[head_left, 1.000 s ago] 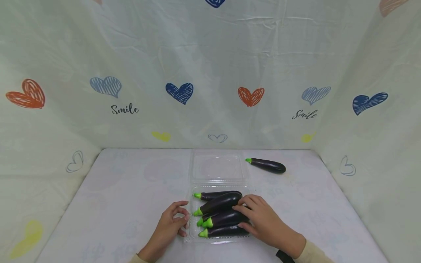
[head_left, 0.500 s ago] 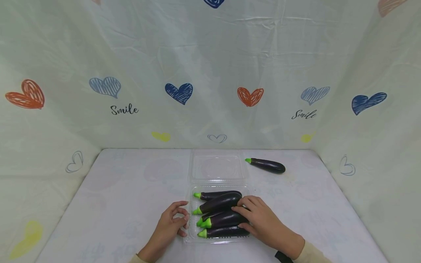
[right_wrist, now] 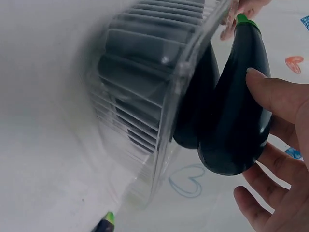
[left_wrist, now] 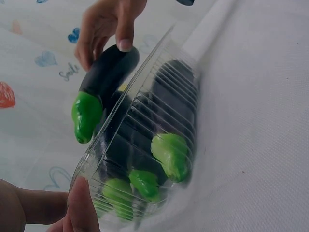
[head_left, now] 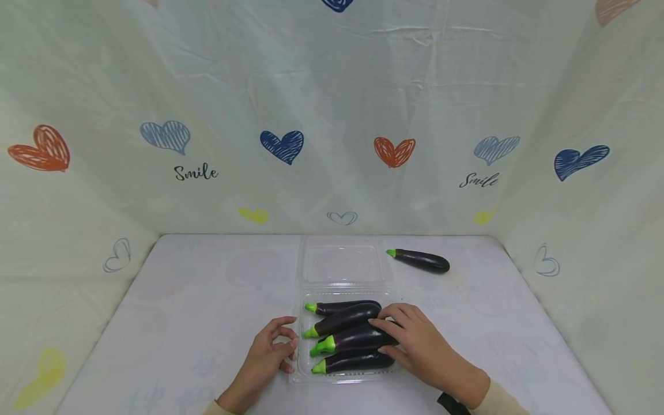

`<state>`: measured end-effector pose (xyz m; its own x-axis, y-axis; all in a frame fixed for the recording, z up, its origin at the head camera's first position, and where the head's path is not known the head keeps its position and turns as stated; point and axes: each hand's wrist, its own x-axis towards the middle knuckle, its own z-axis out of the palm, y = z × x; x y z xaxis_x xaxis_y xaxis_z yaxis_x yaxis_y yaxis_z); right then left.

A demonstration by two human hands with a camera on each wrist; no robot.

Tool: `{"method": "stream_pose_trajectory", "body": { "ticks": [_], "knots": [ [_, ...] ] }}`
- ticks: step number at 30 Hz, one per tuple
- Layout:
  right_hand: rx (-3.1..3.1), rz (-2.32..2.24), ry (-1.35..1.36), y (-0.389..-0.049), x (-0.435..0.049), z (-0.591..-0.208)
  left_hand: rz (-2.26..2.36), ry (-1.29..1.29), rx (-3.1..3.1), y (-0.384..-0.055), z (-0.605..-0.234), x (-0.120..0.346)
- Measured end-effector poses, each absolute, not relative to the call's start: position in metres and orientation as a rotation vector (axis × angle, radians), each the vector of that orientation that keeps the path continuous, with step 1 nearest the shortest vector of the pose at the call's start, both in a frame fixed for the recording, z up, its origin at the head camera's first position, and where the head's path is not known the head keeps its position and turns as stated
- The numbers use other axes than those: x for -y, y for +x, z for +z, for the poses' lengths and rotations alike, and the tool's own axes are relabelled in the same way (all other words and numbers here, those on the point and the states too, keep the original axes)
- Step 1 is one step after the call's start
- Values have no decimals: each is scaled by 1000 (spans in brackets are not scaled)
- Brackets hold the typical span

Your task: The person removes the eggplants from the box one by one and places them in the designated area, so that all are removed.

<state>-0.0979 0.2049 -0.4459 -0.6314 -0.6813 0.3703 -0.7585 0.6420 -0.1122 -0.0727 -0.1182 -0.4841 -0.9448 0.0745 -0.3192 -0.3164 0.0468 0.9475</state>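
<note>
A glossy dark eggplant with a green stem (head_left: 358,339) is gripped by my right hand (head_left: 422,351), thumb on one side and fingers on the other. In the left wrist view this eggplant (left_wrist: 107,72) tilts above the tray's rim, stem end lower. My left hand (head_left: 261,360) pinches the left rim of the clear plastic clamshell container (head_left: 332,380) between thumb and finger. Several other eggplants (head_left: 358,362) lie side by side inside it, stems to the left. The right wrist view shows the held eggplant (right_wrist: 236,106) close against another one.
The container's lid (head_left: 342,262) lies open toward the back. One more eggplant (head_left: 421,260) rests on the white table (head_left: 207,311) at the back right. A pale curtain (head_left: 332,86) printed with hearts stands behind and at the sides.
My right hand has raised the eggplant a little and shifted it slightly right and away from me, so it covers more of the eggplant behind it. The left hand stays put.
</note>
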Motion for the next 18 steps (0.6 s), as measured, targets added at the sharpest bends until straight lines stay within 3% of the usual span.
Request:
{"method": "stream_pose_trajectory", "body": {
  "ticks": [18],
  "knots": [
    [2493, 380, 1037, -112, -230, -438, 1986, -251, -2044, -74, -488, 118]
  ]
}}
